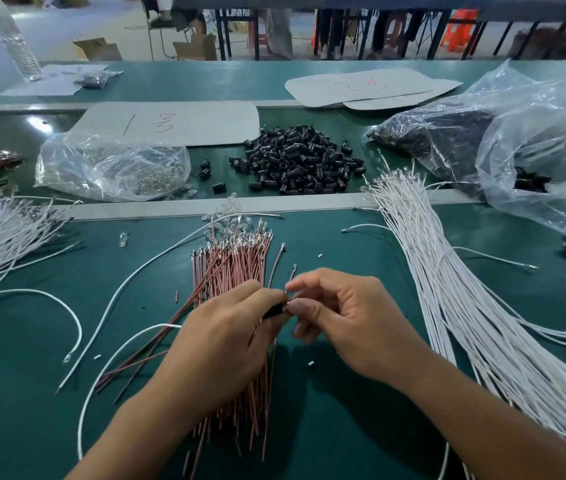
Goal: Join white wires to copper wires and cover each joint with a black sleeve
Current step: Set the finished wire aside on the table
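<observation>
Over the copper wires (pixel 240 261) on the desk (pixel 343 244), the left hand (pixel 229 330) has its grip clamped on a black sleeve (pixel 272 311); the right hand (pixel 347 317), touching it, pinches a thin wire end (pixel 292 275). Right of the copper wires lie white wires (pixel 465 306); beyond them, a pile of sleeves (pixel 298 161).

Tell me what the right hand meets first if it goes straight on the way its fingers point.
Most likely the black sleeve gripped by the left hand: the right hand, pinching a thin wire, points left at it, almost touching. Depth is unclear.
</observation>
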Demonstrator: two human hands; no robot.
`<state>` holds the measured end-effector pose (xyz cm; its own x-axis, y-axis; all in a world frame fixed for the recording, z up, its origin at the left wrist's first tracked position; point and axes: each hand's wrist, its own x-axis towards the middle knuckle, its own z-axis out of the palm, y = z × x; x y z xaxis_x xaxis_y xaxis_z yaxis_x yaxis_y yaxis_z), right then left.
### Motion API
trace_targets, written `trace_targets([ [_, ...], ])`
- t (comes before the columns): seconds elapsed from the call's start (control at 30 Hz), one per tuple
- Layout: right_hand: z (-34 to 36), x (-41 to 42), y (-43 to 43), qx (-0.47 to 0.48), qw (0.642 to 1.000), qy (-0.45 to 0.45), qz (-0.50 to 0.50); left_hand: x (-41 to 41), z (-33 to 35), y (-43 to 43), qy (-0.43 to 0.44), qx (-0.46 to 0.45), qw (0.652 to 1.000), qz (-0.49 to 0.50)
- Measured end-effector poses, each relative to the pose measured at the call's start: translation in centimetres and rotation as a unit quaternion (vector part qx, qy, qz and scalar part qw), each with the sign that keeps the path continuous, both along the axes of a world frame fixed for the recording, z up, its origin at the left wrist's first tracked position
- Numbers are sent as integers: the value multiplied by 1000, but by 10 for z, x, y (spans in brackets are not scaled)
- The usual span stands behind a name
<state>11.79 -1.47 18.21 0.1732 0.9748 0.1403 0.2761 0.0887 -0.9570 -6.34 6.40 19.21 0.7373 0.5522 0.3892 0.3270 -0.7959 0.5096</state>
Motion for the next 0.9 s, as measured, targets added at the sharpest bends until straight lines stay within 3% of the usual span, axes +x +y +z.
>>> trace_targets([
  [0.47,-2,-2,-3,-30,999,13,6,3,-6,0,-10,-10,1000,1],
  [0.67,34,22,49,-41,975,-217,3,6,-9,1,-26,-46,998,37],
  [0.8,47,24,137,-42,919,-391,-4,4,-14,1,-35,-70,996,52],
  [0.9,41,18,185,-96,879,-466,27,5,-13,0,-56,-95,993,49],
])
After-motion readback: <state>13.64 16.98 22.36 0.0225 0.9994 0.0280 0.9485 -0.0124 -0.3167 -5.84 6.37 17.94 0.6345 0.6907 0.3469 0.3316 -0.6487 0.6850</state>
